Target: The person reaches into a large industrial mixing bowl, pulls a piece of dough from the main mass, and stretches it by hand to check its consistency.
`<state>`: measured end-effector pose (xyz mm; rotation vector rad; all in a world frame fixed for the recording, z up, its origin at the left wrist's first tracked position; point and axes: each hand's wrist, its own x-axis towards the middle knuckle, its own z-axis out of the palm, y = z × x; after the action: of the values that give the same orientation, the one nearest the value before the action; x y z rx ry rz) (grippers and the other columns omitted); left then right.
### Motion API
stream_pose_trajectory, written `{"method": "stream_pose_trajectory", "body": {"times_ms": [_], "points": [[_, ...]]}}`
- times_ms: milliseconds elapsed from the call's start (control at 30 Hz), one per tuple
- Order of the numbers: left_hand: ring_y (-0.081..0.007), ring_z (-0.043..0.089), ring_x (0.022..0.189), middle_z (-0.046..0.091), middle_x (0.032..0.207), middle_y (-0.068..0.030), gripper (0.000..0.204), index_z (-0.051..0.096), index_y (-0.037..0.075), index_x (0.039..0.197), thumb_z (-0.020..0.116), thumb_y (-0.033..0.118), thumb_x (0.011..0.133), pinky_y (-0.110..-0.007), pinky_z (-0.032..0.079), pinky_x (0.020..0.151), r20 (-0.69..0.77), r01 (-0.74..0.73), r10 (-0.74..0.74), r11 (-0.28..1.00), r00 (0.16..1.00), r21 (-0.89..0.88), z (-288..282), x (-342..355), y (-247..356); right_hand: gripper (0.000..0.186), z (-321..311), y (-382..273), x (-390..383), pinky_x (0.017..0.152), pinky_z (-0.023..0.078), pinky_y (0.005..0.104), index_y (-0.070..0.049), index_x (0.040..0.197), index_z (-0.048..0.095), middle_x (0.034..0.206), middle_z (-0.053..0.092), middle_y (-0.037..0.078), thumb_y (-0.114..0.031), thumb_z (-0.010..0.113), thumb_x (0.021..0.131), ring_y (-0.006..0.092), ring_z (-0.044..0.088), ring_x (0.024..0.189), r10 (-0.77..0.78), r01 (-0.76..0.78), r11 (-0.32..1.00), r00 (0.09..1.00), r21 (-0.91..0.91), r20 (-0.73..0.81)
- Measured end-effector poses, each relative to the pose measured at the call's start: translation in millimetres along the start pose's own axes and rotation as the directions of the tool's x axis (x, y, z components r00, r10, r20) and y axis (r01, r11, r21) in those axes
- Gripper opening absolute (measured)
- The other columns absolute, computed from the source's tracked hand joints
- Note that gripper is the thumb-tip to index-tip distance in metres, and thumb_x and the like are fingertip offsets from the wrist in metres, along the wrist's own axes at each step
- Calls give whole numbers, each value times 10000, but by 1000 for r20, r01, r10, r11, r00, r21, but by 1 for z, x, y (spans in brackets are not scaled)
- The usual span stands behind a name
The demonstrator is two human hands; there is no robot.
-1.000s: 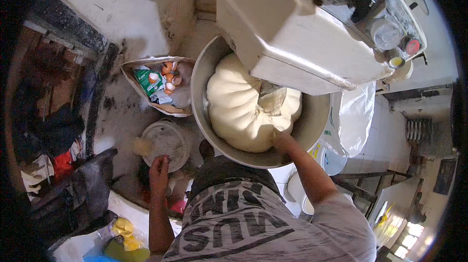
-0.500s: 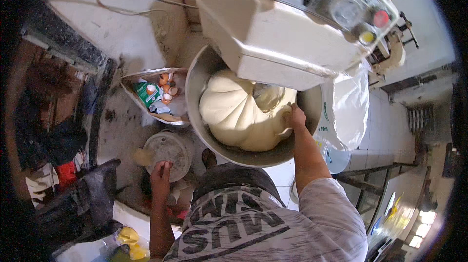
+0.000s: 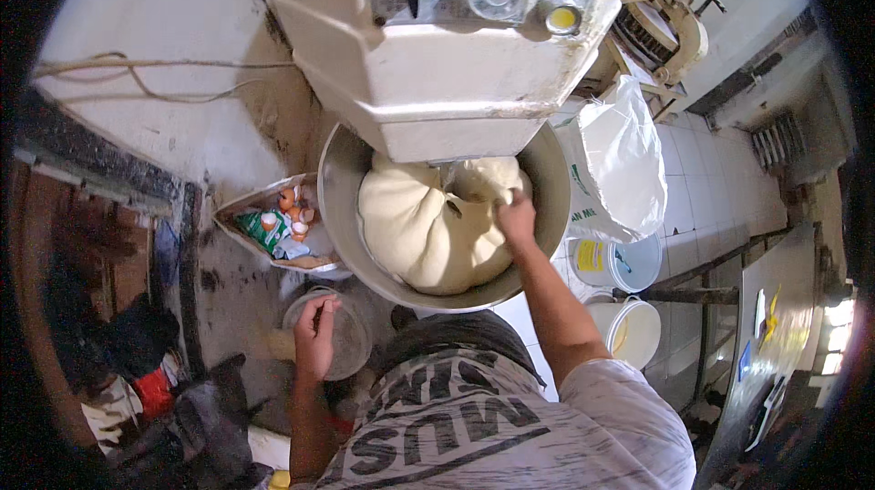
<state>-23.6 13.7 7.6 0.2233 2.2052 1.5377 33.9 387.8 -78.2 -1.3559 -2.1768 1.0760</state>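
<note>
The right hand is down inside the steel mixing bowl, its fingers bent and drawn close together against the right side of the pale dough. They touch it, that much is plain; whether they pinch a piece or only press, I cannot tell from here, since the fingertips blur into the dough. The left hand hangs outside the bowl, empty, its fingers half curled with a narrow gap by the thumb. Seen from above, it overlaps a round, dusty container low on the floor; the two look apart.

The dough sits in the bowl as one thick, smooth mass, more ring than lump — it bends around the middle in a fat curve, its far side hidden under the mixer head. Deep folds fan out from that middle, toward the person and to the left. What shows is somewhat broader from left to right than from near to far, but with the back covered I can't give it a true long axis.

Just left of the bowl stands an open paper bag with broken eggshells in it. To the right are a white plastic sack and, nearer the person, two pale buckets.
</note>
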Motion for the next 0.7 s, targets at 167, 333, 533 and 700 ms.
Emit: {"method": "stream_pose_trajectory", "body": {"times_ms": [167, 333, 533, 700], "points": [[-136, 552, 925, 610, 959, -69, 181, 556, 5, 1023, 474, 133, 925, -266, 413, 846, 61, -22, 27, 997, 998, -69, 12, 16, 27, 251, -4, -8, -39, 559, 432, 267, 25, 991, 527, 751, 543, 64, -52, 512, 752, 139, 486, 601, 213, -314, 788, 946, 529, 244], [-155, 562, 949, 609, 975, -85, 203, 553, -6, 1037, 477, 145, 926, -276, 426, 857, 189, -38, 60, 993, 980, -114, 36, 38, 39, 504, -48, -50, -85, 782, 442, 298, 79, 1168, 440, 1003, 572, 161, -185, 619, 778, 211, 557, 896, 41, -273, 823, 904, 499, 426], [-185, 548, 1011, 567, 1088, -103, 353, 499, 8, 1131, 457, 297, 932, -322, 425, 888, 490, 274, -74, 896, 868, -349, 95, 62, 56, 531, -45, -102, -98, 954, 377, 328, -36, 1333, 350, 1277, 437, 210, -120, 566, 856, 282, 464, 1162, -436, 263, 828, 857, 495, 275], [-211, 518, 1044, 510, 1158, -110, 492, 401, 63, 1239, 411, 438, 921, -374, 408, 911, 651, 557, -39, 558, 758, -615, 106, 56, 71, 549, -37, -120, -119, 752, 475, 341, -54, 1307, 381, 1062, 565, 232, -50, 597, 803, 325, 608, 910, -460, 294, 826, 845, 482, 274]]}}
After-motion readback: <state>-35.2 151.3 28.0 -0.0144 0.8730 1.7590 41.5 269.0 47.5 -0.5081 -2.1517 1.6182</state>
